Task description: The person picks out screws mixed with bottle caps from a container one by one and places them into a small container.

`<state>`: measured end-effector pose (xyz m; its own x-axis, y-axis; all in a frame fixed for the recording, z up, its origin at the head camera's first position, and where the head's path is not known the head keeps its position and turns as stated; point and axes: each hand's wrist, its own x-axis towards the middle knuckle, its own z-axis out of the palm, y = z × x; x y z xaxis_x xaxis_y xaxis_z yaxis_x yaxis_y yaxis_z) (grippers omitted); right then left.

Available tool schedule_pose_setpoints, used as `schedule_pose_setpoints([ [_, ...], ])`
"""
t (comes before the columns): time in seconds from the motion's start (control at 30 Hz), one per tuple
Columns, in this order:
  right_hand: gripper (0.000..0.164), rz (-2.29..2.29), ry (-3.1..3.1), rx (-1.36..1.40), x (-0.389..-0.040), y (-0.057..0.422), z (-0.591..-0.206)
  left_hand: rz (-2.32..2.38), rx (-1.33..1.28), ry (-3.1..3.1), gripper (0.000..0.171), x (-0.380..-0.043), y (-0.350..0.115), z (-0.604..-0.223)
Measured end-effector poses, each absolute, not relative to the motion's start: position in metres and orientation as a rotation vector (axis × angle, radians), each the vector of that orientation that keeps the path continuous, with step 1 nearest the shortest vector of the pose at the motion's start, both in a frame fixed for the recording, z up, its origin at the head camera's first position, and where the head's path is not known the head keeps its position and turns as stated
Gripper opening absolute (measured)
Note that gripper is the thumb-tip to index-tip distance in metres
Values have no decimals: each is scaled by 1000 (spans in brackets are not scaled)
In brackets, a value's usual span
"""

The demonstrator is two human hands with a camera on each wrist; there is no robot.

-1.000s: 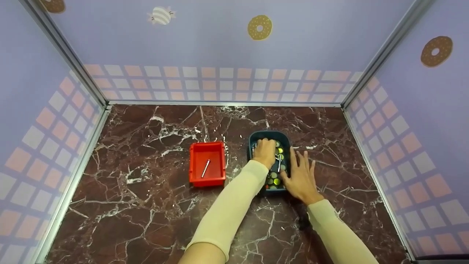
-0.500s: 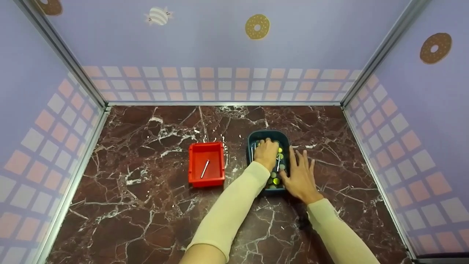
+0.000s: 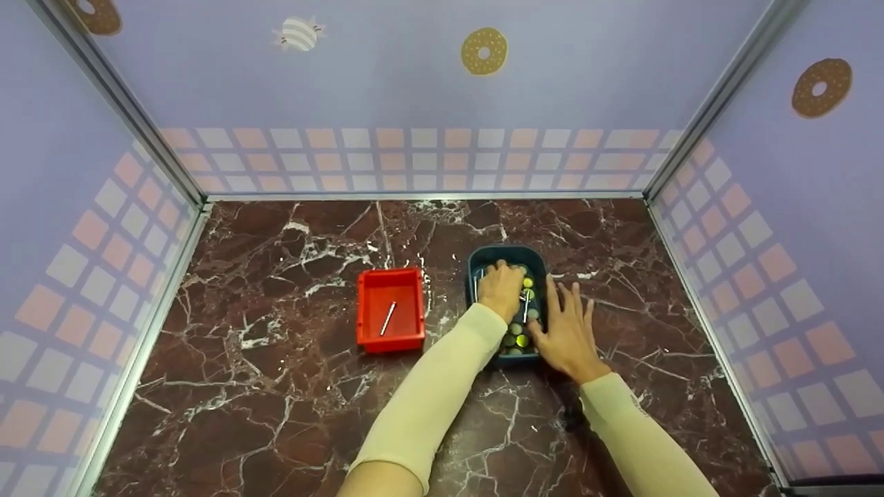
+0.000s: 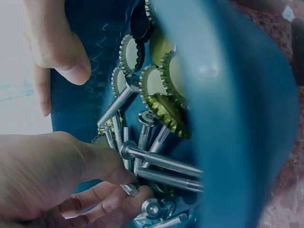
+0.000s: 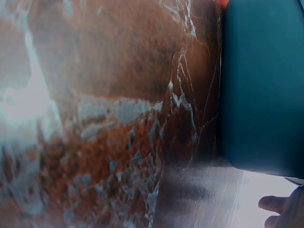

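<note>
Left hand (image 3: pixel 501 290) shifted slightly, pinching bolt (image 4: pixel 129 190); right hand (image 3: pixel 568 336) spread against bin (image 3: pixel 506 253).

On the table (image 3: pixel 228 414), the bin (image 3: pixel 391 343) stands to the left of the tub (image 3: pixel 507 251), apart from it, and a single bolt (image 3: pixel 388 319) lies inside the bin. In the tub there are more bolts (image 4: pixel 161 161) together with caps (image 4: pixel 154 80); the left hand (image 3: pixel 501 286) is among them, and the right hand (image 3: pixel 568 335) is at the tub's right side. The back wall (image 3: pixel 387 90) stands behind the table.

Shiny metal bolts (image 4: pixel 164 161), seemingly plastic tub (image 4: pixel 228 95), glossy tabletop (image 3: pixel 276 428)
</note>
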<state>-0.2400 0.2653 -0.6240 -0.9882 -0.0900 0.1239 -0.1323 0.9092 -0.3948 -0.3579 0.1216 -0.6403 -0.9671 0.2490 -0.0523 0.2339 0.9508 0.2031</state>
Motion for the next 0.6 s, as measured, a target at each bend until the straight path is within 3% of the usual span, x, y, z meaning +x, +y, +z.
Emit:
schedule_pose_setpoints([
  [0.1, 97, 633, -2973, 176, -240, 265, -624, 306, 360, 3044, 59, -350, 119, -629],
  [0.33, 96, 649, -2976, 163, -240, 265, -624, 334, 411, 3061, 48, -327, 105, -578],
  [0.6, 94, 649, -2980, 166, -240, 265, -624, 412, 480, 3055, 57, -312, 86, -546],
])
